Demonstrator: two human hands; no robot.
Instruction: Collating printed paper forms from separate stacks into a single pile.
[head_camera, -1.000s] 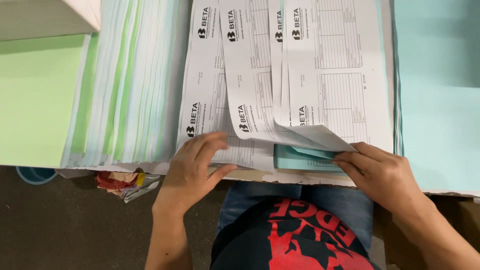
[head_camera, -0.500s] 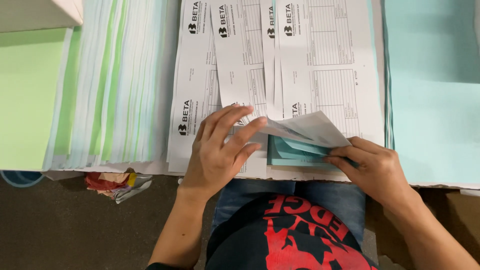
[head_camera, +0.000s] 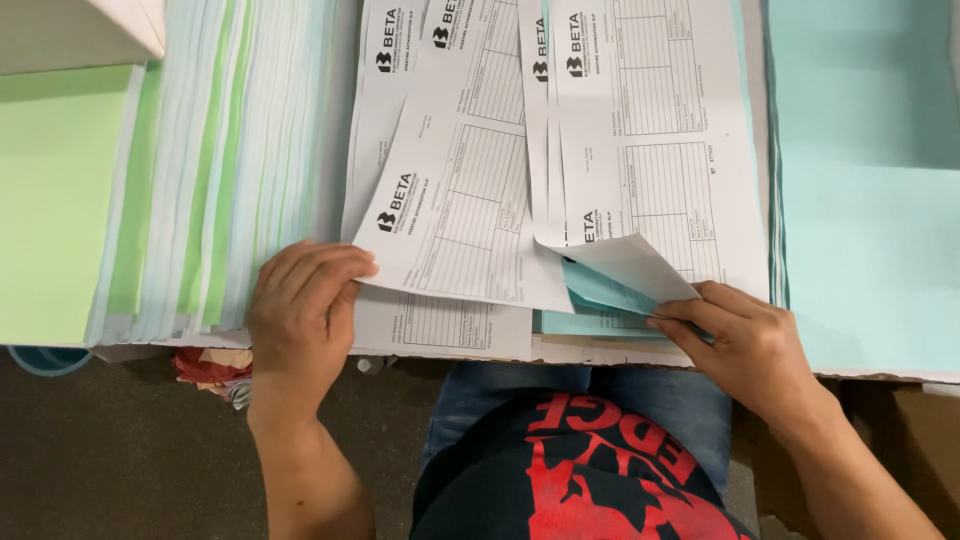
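My left hand (head_camera: 300, 315) pinches the lower left corner of a white printed form sheet (head_camera: 465, 215) and holds it tilted over a pile of similar white forms (head_camera: 440, 325). My right hand (head_camera: 745, 345) grips the curled-up corner of the right-hand stack of white forms (head_camera: 660, 130). Under that lifted corner, pale blue sheets (head_camera: 600, 295) show. Both hands sit at the table's near edge, the left one left of the right one by about a sheet's width.
A fanned stack of white, green and blue sheets (head_camera: 225, 170) lies at the left, beside a green paper pile (head_camera: 50, 200). A pale blue paper pile (head_camera: 865, 190) fills the right. A crumpled cloth (head_camera: 210, 370) hangs below the table edge. My lap (head_camera: 590, 470) is below.
My left hand has drawn one white sheet away from the right stack toward the left. My right hand still holds up the stack's corner, now lifted higher.
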